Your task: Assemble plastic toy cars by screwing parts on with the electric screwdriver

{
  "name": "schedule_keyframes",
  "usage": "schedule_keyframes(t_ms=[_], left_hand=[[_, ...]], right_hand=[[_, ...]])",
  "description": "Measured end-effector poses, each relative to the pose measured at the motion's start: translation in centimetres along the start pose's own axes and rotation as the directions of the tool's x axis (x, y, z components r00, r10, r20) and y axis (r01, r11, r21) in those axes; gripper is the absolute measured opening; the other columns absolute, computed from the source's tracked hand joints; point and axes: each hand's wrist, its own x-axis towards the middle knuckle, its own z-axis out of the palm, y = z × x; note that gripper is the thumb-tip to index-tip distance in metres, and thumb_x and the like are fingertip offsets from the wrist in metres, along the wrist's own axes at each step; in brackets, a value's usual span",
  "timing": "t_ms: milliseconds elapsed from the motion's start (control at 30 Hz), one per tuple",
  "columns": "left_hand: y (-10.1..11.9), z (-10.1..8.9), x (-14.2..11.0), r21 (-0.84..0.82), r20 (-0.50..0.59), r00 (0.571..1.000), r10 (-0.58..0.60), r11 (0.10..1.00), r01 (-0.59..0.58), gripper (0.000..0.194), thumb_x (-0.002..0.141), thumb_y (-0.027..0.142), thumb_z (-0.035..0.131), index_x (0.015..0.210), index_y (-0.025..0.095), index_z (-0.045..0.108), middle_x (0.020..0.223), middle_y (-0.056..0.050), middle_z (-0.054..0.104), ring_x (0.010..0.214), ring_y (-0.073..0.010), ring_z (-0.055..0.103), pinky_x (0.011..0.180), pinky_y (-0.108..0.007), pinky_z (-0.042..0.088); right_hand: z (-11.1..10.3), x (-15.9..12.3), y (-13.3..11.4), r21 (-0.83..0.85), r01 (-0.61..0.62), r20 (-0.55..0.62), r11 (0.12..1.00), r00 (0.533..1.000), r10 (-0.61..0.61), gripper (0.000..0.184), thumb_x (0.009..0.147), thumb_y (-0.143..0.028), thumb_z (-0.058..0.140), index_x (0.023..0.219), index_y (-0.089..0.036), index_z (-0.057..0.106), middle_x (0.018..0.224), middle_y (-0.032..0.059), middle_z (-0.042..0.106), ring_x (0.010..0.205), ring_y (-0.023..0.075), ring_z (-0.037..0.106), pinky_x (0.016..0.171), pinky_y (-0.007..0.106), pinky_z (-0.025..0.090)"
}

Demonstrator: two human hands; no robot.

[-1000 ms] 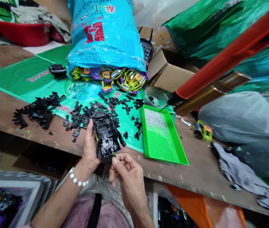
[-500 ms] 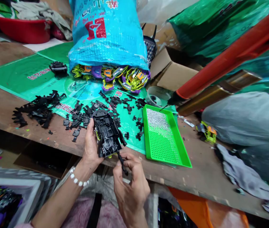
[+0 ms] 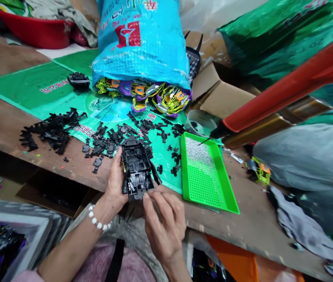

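Wooden table [image 3: 13, 129] carries a blue sack [image 3: 141, 43] at its far edge, a green tray [image 3: 228, 196] and loose black parts [image 3: 107, 141] nearer. At the near edge, the black toy car base [image 3: 136, 168] lies long axis pointing away, underside up. Left hand [image 3: 116, 184] clasps its side; right hand [image 3: 165, 223] fingertips pinch its near end.

green tray [image 3: 225, 196], blue sack [image 3: 143, 43]

Head view, forward and down, close over workbench [image 3: 13, 129].
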Motion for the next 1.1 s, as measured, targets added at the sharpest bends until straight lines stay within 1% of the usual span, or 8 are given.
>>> schedule_keyframes(t_ms=[167,300,400,533,633,733,967,1100], left_hand=[[0.0,0.3,-0.2,-0.013,0.010,1.000,0.002,1.000,-0.002,0.048,0.093,0.049,0.047,0.126,0.018,0.062,0.104,-0.006,0.076,0.095,-0.0246,0.072,0.087,-0.036,0.057],[0.0,0.3,-1.3,0.021,-0.024,0.999,0.049,0.999,-0.048,0.052,0.088,0.046,0.058,0.133,0.021,0.057,0.110,-0.004,0.075,0.109,-0.0244,0.067,0.094,-0.034,0.053],[-0.2,-0.8,-2.2,0.101,-0.042,0.981,0.189,0.978,-0.184,0.055,0.084,0.037,0.066,0.136,0.023,0.054,0.122,-0.003,0.071,0.125,-0.0239,0.057,0.103,-0.033,0.047],[-0.7,-3.3,-2.0,0.222,0.059,0.926,0.373,0.900,-0.376,0.054,0.077,0.014,0.070,0.129,0.024,0.060,0.140,0.000,0.057,0.139,-0.0189,0.041,0.112,-0.027,0.035],[-1.2,-4.8,-1.1,0.290,0.159,0.902,0.402,0.854,-0.432,0.069,0.068,-0.002,0.072,0.129,0.028,0.060,0.146,0.004,0.050,0.138,-0.0169,0.041,0.115,-0.025,0.029],[-1.5,-5.4,-0.7,0.335,0.162,0.893,0.419,0.828,-0.450,0.078,0.066,-0.006,0.071,0.132,0.032,0.056,0.148,0.008,0.046,0.138,-0.0163,0.042,0.114,-0.024,0.032],[-0.7,-4.3,-1.9,0.419,0.295,0.813,0.502,0.697,-0.583,0.094,0.051,-0.022,0.067,0.125,0.036,0.061,0.141,0.013,0.053,0.137,-0.0135,0.042,0.115,-0.020,0.028],[-0.8,-3.1,-1.9,0.340,0.134,0.866,0.482,0.799,-0.497,0.085,0.044,-0.023,0.068,0.110,0.029,0.071,0.134,0.009,0.061,0.141,-0.0136,0.035,0.115,-0.018,0.026]], right_hand=[[-0.8,0.1,1.3,-0.042,0.177,0.105,0.983,0.979,-0.172,0.030,0.093,-0.010,0.039,0.097,-0.016,0.069,0.092,0.0068,0.075,0.093,0.0177,0.062,0.087,0.035,0.040],[-1.1,-0.2,1.5,-0.056,0.197,0.109,0.979,0.976,-0.190,0.031,0.093,-0.011,0.040,0.098,-0.016,0.071,0.094,0.0066,0.076,0.095,0.0179,0.064,0.087,0.036,0.038],[-1.2,-0.1,1.5,-0.026,0.175,0.086,0.984,0.981,-0.173,0.032,0.094,-0.012,0.040,0.094,-0.015,0.071,0.090,0.0071,0.076,0.093,0.0178,0.065,0.087,0.035,0.038],[-1.6,0.3,1.8,0.023,0.215,0.124,0.976,0.969,-0.216,0.033,0.094,-0.011,0.039,0.094,-0.014,0.072,0.094,0.0073,0.076,0.094,0.0178,0.066,0.084,0.034,0.037],[-1.8,0.6,2.2,0.057,0.242,0.193,0.969,0.949,-0.249,0.034,0.094,-0.009,0.038,0.100,-0.013,0.071,0.102,0.0071,0.076,0.099,0.0176,0.066,0.084,0.034,0.036],[-1.6,0.7,2.6,0.102,0.239,0.203,0.966,0.945,-0.255,0.034,0.092,-0.004,0.038,0.103,-0.010,0.070,0.105,0.0076,0.075,0.101,0.0173,0.065,0.085,0.035,0.035],[-1.2,0.8,2.4,0.085,0.242,0.214,0.966,0.943,-0.255,0.034,0.091,-0.005,0.038,0.106,-0.009,0.069,0.104,0.0079,0.075,0.096,0.0182,0.064,0.084,0.037,0.036],[-1.5,0.9,1.9,0.060,0.269,0.198,0.961,0.941,-0.275,0.033,0.089,-0.005,0.039,0.103,-0.006,0.069,0.101,0.0105,0.074,0.097,0.0192,0.063,0.084,0.037,0.037]])
